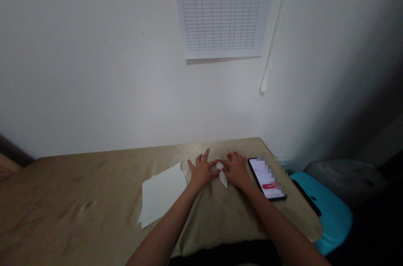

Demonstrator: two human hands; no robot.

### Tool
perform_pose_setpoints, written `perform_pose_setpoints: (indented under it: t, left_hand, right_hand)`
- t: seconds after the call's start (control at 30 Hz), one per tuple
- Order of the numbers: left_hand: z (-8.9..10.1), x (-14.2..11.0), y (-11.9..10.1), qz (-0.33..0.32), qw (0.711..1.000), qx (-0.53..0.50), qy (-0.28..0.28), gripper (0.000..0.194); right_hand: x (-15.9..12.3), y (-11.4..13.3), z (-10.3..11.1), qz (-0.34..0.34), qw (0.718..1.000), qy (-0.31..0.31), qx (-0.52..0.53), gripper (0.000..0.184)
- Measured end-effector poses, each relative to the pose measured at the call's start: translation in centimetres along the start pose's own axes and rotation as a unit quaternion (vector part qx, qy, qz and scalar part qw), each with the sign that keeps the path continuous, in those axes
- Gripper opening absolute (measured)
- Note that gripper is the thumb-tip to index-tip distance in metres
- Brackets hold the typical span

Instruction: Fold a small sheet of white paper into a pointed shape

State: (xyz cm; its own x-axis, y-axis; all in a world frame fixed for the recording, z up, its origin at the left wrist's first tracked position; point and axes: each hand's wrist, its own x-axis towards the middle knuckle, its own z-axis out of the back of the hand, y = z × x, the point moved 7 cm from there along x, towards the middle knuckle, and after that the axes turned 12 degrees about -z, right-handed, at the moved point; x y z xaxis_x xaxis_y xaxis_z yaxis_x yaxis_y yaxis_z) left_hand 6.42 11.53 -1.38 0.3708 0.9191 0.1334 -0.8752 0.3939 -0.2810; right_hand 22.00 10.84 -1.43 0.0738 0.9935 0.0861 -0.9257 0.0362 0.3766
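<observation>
A small piece of folded white paper (223, 178), narrow and pointed at its near end, lies on the table between my hands. My left hand (202, 169) has its thumb and index finger closed on the paper's left edge, while its other fingers are spread. From the right side, my right hand (235, 168) holds the paper with its thumb and index finger; the remaining fingers are bent over the table. Fingertips cover part of the paper's far end. Left of my left hand lies a small stack of lined white paper sheets (162, 194), partly behind my forearm.
A phone (262, 178) with a lit screen lies right of my right hand. The brown-covered table (94, 203) meets a white wall with a printed chart (222, 18). A turquoise plastic object (335, 211) and a translucent bag (343, 180) stand beyond the table's right edge.
</observation>
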Motion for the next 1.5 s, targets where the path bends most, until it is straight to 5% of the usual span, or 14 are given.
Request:
perform_pose_setpoints:
  t: [0.4, 0.97, 1.5]
  left_hand:
    - [-0.6, 0.2, 0.4, -0.008, 0.999, 0.026, 0.024, 0.068]
    - [-0.5, 0.2, 1.1, 0.004, 1.0, 0.001, -0.015, 0.071]
    - [-0.1, 0.0, 1.1, 0.016, 0.999, -0.03, -0.022, 0.067]
  right_hand:
    - [-0.2, -0.3, -0.2, -0.007, 1.0, 0.0, 0.012, 0.04]
    - [0.2, -0.6, -0.6, 0.018, 0.997, -0.002, 0.078, 0.027]
    - [0.1, -0.4, -0.4, 0.015, 0.999, -0.01, 0.05, 0.035]
